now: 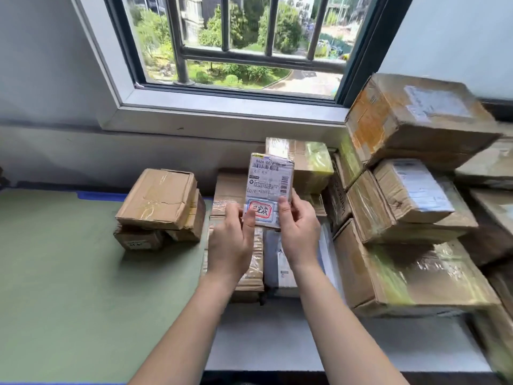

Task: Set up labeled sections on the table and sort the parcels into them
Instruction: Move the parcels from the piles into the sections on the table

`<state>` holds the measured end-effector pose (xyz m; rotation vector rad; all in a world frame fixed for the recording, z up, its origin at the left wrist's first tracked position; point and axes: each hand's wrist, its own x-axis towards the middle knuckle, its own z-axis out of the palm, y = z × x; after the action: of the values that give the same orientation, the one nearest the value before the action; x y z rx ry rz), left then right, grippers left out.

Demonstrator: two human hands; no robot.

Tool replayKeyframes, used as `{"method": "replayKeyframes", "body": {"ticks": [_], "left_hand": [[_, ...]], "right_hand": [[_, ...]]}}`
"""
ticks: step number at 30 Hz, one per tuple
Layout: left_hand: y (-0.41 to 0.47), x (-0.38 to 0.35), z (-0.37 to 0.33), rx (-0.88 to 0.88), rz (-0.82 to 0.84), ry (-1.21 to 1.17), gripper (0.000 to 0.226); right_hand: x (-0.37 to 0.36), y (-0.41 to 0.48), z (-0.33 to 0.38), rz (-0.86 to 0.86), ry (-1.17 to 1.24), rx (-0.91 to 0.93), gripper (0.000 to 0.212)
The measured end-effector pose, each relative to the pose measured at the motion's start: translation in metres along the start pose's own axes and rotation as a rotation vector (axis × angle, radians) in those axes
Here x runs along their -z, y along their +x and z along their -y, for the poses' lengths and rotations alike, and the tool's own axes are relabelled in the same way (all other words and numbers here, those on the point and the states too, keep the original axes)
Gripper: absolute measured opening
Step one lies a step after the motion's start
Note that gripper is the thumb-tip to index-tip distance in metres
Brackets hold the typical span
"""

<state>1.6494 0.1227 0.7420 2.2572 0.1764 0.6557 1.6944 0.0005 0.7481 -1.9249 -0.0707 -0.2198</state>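
The fingers [249,221] of the left hand [229,240] curl round the lower left edge of a small parcel [270,173], the thumb lying across the red stamp [262,211] at the foot of its shipping label [269,180]. The right hand [299,236] pinches the lower right edge the same way, thumb on the face and the other fingers hidden behind. Both grips are narrow and low, which leaves the printed lines and barcodes uncovered. The parcel is held upright in the air with the label turned toward the person, most likely so that it can be read before a section is chosen. Beneath the hands lie flat parcels [249,276] on the counter [277,345]. To the right rises an untidy heap of larger boxes [410,195], some tilted against one another, probably the unsorted stock. To the left a green mat [55,268] covers the counter and carries a small stack of cardboard boxes [158,201], well apart from the heap, which looks like a section already begun. No section sign can be made out there. Behind everything is a barred window [244,45].
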Motion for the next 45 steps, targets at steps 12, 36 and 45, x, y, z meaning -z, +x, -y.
{"method": "replayKeyframes", "body": {"ticks": [12,36,45], "left_hand": [[-0.038,-0.106,-0.046,-0.133,0.239,0.273,0.054],[-0.057,-0.165,-0.030,-0.067,0.233,0.615,0.040],[-0.059,-0.168,-0.030,-0.073,0.172,0.589,0.039]], "right_hand": [[0.199,0.048,0.007,-0.301,0.304,-0.062,0.026],[0.335,0.084,-0.042,-0.413,0.416,-0.221,0.018],[0.322,0.083,-0.052,-0.297,0.430,-0.291,0.022]]}}
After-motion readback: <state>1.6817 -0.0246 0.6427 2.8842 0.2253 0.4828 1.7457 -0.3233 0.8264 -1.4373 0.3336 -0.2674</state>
